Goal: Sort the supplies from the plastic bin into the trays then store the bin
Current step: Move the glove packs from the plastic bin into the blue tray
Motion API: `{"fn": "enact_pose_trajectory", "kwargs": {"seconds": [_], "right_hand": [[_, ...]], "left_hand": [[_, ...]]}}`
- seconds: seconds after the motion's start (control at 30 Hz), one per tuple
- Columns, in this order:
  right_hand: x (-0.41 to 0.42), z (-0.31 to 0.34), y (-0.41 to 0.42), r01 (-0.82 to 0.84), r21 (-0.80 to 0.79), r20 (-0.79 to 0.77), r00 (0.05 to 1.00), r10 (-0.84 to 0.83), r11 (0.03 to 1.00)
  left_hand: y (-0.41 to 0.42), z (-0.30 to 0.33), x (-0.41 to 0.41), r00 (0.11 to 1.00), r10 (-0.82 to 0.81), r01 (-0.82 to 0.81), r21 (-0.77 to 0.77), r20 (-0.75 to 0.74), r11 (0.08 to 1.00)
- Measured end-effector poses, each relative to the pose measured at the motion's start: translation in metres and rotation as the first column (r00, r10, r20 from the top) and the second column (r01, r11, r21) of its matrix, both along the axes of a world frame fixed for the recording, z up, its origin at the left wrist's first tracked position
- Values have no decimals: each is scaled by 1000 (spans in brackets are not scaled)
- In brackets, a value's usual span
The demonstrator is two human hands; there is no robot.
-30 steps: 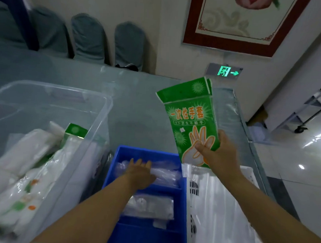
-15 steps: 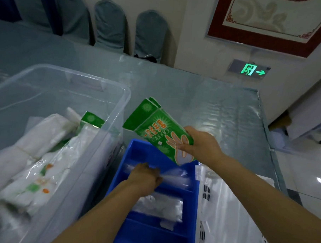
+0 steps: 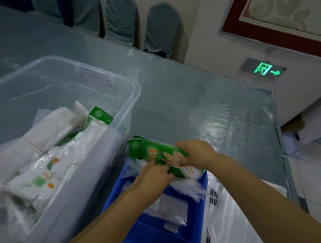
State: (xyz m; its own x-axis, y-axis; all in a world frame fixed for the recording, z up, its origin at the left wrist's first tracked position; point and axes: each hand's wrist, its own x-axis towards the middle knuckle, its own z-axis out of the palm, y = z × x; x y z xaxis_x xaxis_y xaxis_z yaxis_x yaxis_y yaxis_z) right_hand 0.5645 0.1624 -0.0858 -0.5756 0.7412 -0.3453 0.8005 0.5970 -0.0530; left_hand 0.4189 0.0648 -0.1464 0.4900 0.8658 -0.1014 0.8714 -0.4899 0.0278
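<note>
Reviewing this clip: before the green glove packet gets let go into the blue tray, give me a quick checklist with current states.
1. Right hand grips the green printed glove packet: ok.
2. Left hand is also on the packet's near edge: ok.
3. Packet sits over the far compartment of the blue plastic divided tray: ok.
4. Packet lies flat inside the compartment: not ok; its left end is above the tray's rim.
5. Room under the packet: cannot tell; clear plastic bags already fill that compartment.
6. Clear plastic bin is emptied: not ok; white packets remain inside.
</note>
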Motion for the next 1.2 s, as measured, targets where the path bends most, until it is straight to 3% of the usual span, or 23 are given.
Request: {"fn": "enact_pose_trajectory", "kwargs": {"seconds": [0.1, 0.2, 0.37, 0.43, 0.57, 0.67, 0.83, 0.97, 1.2], "right_hand": [[-3, -2, 4, 4, -21, 29, 1000, -4, 1000], [2, -11, 7, 21, 100, 86, 996, -30, 995], [8, -29, -11, 58, 479, -321, 940, 114, 876], [10, -41, -31, 23, 426, -367, 918, 149, 905], [19, -67, -53, -111, 353, -214, 957, 196, 929], [23, -72, -55, -11, 313, -139, 989, 57, 950], [27, -71, -61, -212, 378, -88, 961, 263, 901], [27, -72, -63, -214, 306, 41, 977, 212, 928], [34, -28, -61, -13, 377, -211, 972, 99, 926]], "left_hand": [[1, 6, -1, 998, 4, -7, 49, 70, 999], [10, -6, -8, 990, 109, -105, -47, 87, 993], [22, -7, -6, 975, 220, -217, -68, 37, 974], [23, -3, -2, 962, 254, -246, -85, 101, 965], [21, -4, 0, 948, 244, -227, -102, 206, 969], [19, -5, -10, 949, 301, -291, -103, 95, 951], [16, -4, -18, 942, 333, -335, -180, -40, 925], [17, -5, -12, 948, 292, -311, -180, -122, 933], [27, 43, -8, 933, 312, -328, -71, -179, 942]]}}
